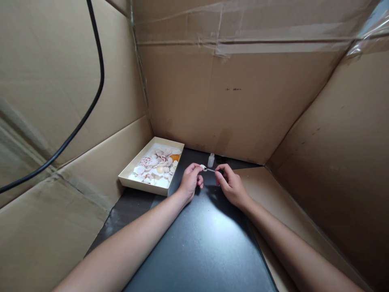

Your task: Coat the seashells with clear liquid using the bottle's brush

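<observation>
My left hand (191,180) is closed in a pinch on a small white shell (203,167), held just above the black surface (200,243). My right hand (229,182) is closed on a thin brush (212,170) whose tip touches the shell. Just behind the two hands a small clear bottle (210,160) stands upright. To the left lies a shallow cream tray (132,180) filled with several white, pink-speckled and orange shells (156,164).
Cardboard walls (237,101) enclose the black surface at the back, left and right. A black cable (91,101) hangs across the left wall. A small dark object sits beside the bottle at the back edge.
</observation>
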Available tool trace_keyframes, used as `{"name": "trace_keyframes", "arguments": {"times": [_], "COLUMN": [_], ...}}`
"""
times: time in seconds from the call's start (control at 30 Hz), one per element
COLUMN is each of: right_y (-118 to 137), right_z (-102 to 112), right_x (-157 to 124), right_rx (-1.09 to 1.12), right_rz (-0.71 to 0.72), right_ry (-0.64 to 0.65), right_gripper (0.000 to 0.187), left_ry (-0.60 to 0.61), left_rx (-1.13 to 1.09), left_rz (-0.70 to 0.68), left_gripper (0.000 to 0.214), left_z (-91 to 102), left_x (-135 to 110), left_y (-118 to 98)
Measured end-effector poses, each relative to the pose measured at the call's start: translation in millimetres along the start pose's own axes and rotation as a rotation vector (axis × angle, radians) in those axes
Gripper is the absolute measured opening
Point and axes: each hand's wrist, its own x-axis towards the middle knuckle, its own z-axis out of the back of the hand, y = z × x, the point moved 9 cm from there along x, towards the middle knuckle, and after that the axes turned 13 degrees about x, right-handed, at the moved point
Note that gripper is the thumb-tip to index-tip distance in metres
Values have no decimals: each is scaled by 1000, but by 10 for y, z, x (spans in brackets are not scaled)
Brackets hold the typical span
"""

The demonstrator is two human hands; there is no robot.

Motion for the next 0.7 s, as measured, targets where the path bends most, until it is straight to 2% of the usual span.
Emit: {"name": "trace_keyframes", "arguments": {"times": [0.13,0.33,0.47,0.6,0.7], "right_y": [-20,40,27,53,2], "right_z": [53,-4,50,3,6], "right_x": [9,-7,-5,-13,-5], "right_rx": [-22,-56,-91,-41,-53], "right_rz": [2,18,3,36,4], "right_ry": [-38,9,-47,-2,-5], "right_gripper": [22,22,22,22,22], "left_ry": [-6,-12,-13,-12,-12], "left_rx": [-4,-5,-4,-4,-8], "left_rz": [2,-2,-5,-4,3], "left_gripper": [17,17,17,18,18], "left_z": [2,8,13,12,9], "left_x": [-2,12,21,16,8], "left_y": [-1,5,10,10,11]}}
